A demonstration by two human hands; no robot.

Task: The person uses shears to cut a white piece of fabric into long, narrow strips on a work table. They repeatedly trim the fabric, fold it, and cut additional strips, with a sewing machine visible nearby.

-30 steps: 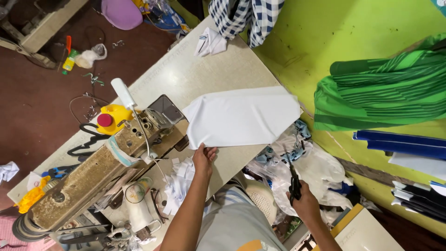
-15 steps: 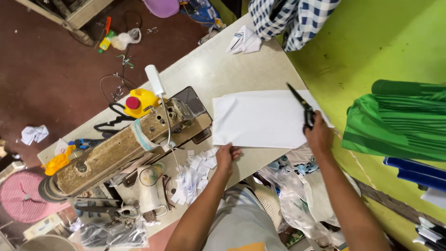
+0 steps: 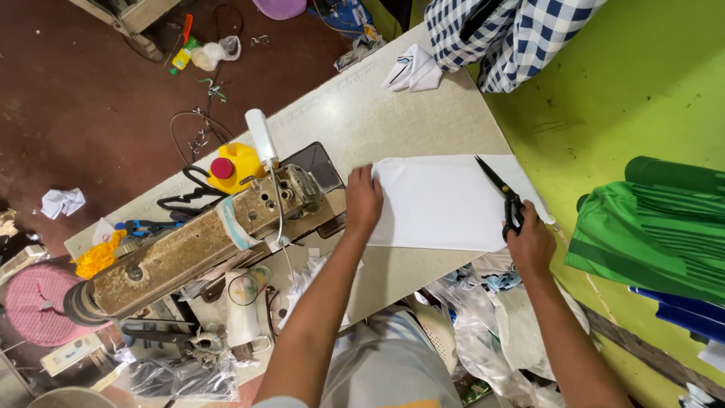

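I press my left hand [image 3: 364,200] open and flat on the white fabric piece [image 3: 442,202], which lies on the surface [image 3: 362,121]. My right hand [image 3: 529,243] grips black scissors [image 3: 500,193]. The fabric looks thin, soft, easily shifted; I hold it near the edge.

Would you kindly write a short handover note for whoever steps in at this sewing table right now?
Left hand: flat, pressing the left edge of the white fabric onto the table, beside the sewing machine.
Right hand: gripping black scissors, blades lying over the fabric's right part, pointing away.
Done: fabric spread flat and held down.
Left: no cut visible in the fabric.
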